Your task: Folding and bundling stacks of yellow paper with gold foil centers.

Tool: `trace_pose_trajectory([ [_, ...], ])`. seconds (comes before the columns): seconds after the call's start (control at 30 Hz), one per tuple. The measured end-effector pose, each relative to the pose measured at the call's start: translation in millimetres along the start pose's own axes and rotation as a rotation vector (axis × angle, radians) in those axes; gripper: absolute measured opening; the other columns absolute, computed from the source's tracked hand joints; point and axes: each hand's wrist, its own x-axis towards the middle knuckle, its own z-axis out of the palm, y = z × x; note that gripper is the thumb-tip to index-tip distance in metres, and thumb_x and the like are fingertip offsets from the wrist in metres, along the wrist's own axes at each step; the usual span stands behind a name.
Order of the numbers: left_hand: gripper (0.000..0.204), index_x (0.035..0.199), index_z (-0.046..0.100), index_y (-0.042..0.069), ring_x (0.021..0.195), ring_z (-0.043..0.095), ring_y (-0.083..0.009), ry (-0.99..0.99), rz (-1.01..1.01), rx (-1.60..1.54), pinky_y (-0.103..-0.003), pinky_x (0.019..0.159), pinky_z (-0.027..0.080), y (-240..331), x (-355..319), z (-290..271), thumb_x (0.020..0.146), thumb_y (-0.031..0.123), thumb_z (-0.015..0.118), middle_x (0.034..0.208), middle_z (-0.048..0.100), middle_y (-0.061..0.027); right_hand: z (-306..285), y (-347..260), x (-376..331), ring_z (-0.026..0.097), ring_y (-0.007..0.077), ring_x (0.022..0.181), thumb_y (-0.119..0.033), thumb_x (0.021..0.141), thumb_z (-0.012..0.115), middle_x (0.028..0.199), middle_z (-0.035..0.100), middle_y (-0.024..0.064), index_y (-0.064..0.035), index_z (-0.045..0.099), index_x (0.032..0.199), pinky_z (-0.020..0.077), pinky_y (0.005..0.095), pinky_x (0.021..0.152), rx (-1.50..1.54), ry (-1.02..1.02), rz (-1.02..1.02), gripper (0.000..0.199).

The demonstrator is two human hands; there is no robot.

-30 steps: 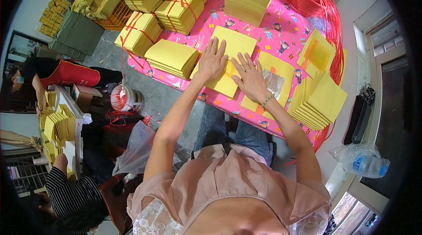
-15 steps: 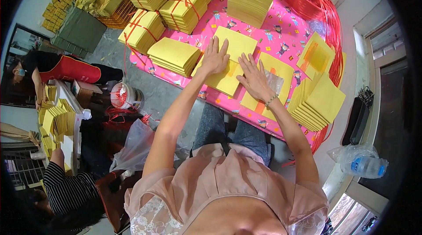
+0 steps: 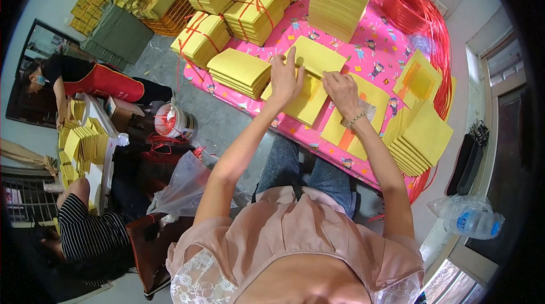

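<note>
Yellow paper (image 3: 320, 54) is being handled on the pink table (image 3: 288, 32), near edge side. Its raised edge is being pinched by the curled right hand (image 3: 342, 92), by the looks of it. It's also being touched by the left hand (image 3: 286, 79), fingers partly spread; can't tell if anything's being gripped there. The paper's being flanked by a low stack (image 3: 239, 68) on the left and a patched sheet (image 3: 335, 125) on the right. Farther back, bundles (image 3: 252, 17) are being held together by red cord.

White bucket (image 3: 187, 124) on grey floor (image 3: 218, 113), clear bottle (image 3: 474, 224) far right
</note>
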Motion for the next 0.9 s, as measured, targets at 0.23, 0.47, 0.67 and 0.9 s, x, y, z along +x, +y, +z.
trace_pose_trajectory([
  [0.23, 0.097, 0.152, -0.007, 0.005, 0.122, 0.049, -0.0472, -0.172, -0.525, -0.747, -0.046, 0.095, 0.045, 16, 17, 9, 0.087, 0.018, 0.064, 0.143, 0.034, -0.0361, -13, -16, 12, 0.065, 0.0233, 0.08, -0.017, 0.087, 0.066, 0.087, 0.067, 0.0074, -0.0044, 0.067, 0.099, 0.0495, 0.0367, 0.08, -0.001, 0.096, -0.046, 0.017],
  [0.47, 0.091, 0.152, 0.003, 0.003, 0.091, 0.065, -0.0273, 0.045, -0.475, -0.78, -0.033, 0.073, 0.054, -9, 25, -32, 0.081, 0.002, 0.059, 0.152, 0.026, -0.0275, -38, -41, 13, 0.064, 0.0273, 0.094, -0.019, 0.087, 0.067, 0.102, 0.067, 0.0117, -0.0028, 0.066, 0.108, 0.048, 0.0398, 0.087, 0.111, 0.103, 0.047, 0.027],
  [0.67, 0.09, 0.151, 0.007, 0.005, 0.088, 0.064, -0.0226, 0.14, -0.66, -0.841, -0.03, 0.065, 0.058, -77, 10, -118, 0.081, 0.0, 0.064, 0.132, 0.045, -0.0242, -42, -47, -5, 0.063, 0.0303, 0.097, -0.017, 0.087, 0.065, 0.106, 0.065, 0.0137, -0.001, 0.065, 0.111, 0.0481, 0.0403, 0.087, 0.131, 0.057, 0.111, 0.028],
  [0.9, 0.091, 0.151, 0.001, 0.005, 0.078, 0.066, -0.0214, 0.151, -0.728, -0.781, -0.032, 0.056, 0.058, -136, -22, -120, 0.086, 0.002, 0.064, 0.109, 0.059, -0.0202, -34, -51, -18, 0.062, 0.0309, 0.097, -0.013, 0.086, 0.065, 0.106, 0.065, 0.0134, -0.0015, 0.065, 0.109, 0.0482, 0.0406, 0.086, 0.181, -0.025, 0.147, 0.026],
])
